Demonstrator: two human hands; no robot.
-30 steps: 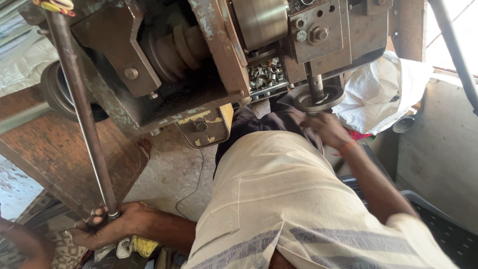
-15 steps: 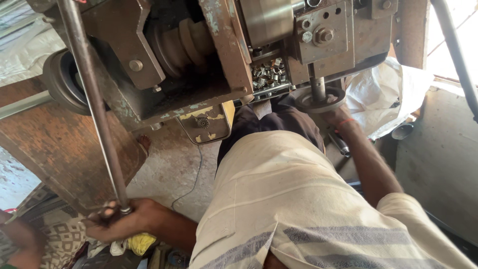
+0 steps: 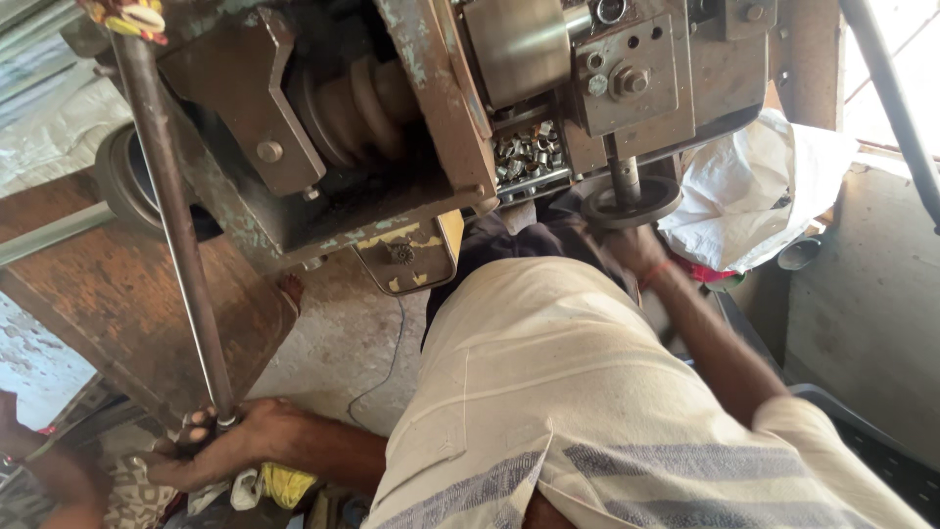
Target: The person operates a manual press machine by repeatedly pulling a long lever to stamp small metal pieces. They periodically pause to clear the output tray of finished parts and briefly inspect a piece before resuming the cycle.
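**Left hand gripping the lever rod, right hand up at the press die**

The left hand [image 3: 230, 446] is clenched around the lower end of a long grey steel lever rod [image 3: 171, 225], fingers wrapped tight where the rod meets a small collar. The rod runs up and slightly left from the hand to the top of a worn, rust-stained iron press machine [image 3: 392, 147]. Against the frame of half a second ago, the hand sits at much the same spot low on the left, and the rod leans at nearly the same angle; a second ago it slanted a little more steeply and the hand lay further left.

The right hand [image 3: 634, 250] reaches up under the machine, just below a round dark metal disc [image 3: 632, 204] on a short vertical spindle. It is blurred and partly hidden, so I cannot tell whether its fingers are closed on anything. Earlier, this hand was at the same disc, with the forearm lying a touch lower.

A tray of small shiny metal nuts [image 3: 529, 155] sits in the machine just left of the spindle. A crumpled white plastic sack [image 3: 754, 196] lies right of the disc. A yellow cloth [image 3: 284, 482] shows just beside the left wrist. The person's cream shirt with grey stripes [image 3: 568, 392] fills the lower middle of the view.
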